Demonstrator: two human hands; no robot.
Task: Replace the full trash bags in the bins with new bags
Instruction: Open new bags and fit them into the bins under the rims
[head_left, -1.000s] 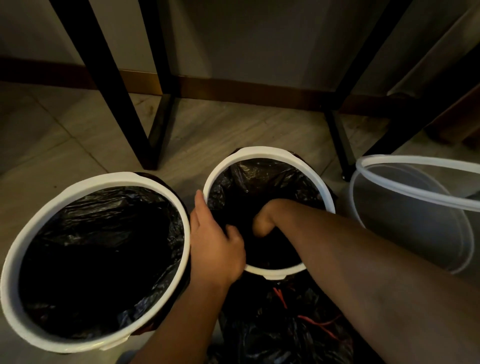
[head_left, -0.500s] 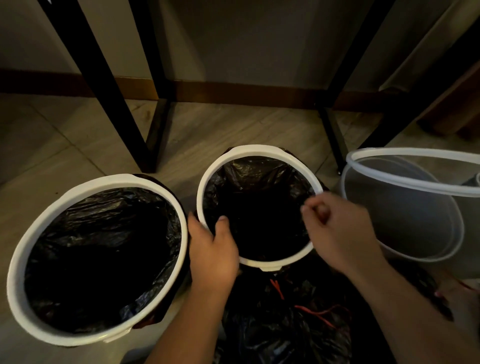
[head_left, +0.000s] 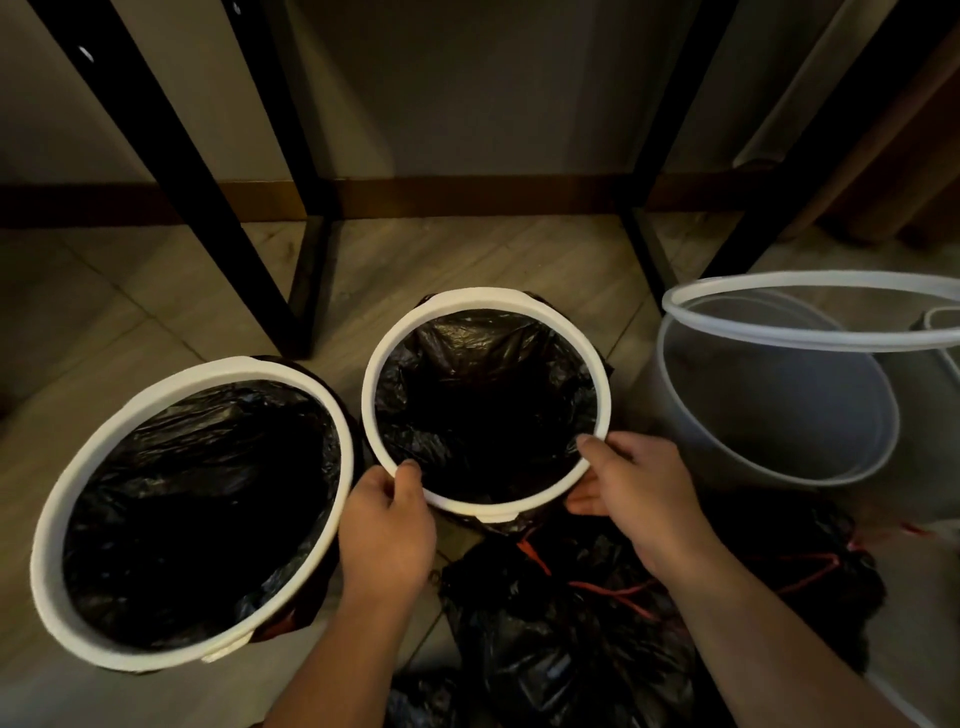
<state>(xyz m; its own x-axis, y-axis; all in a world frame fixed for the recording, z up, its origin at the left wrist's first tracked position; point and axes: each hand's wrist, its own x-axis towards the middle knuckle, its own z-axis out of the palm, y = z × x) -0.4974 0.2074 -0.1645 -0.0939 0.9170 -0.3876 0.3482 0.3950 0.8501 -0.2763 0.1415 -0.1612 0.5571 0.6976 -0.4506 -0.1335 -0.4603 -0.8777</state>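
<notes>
**One head-worn view, angled down**

A single wide-angle camera looks forward and steeply down from the person's head, close above the middle bin (head_left: 485, 297) at frame centre; floor (head_left: 467, 249) fills the middle, wall (head_left: 467, 104) the top.

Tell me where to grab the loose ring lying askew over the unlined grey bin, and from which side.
Pinch the ring at its near arc, coming from above on the person's side. It lies askew, unseated, over the grey bin, so that arc likely leaves room for fingers beneath. The right hand, now on the rim of the middle bin, is closest.
</notes>
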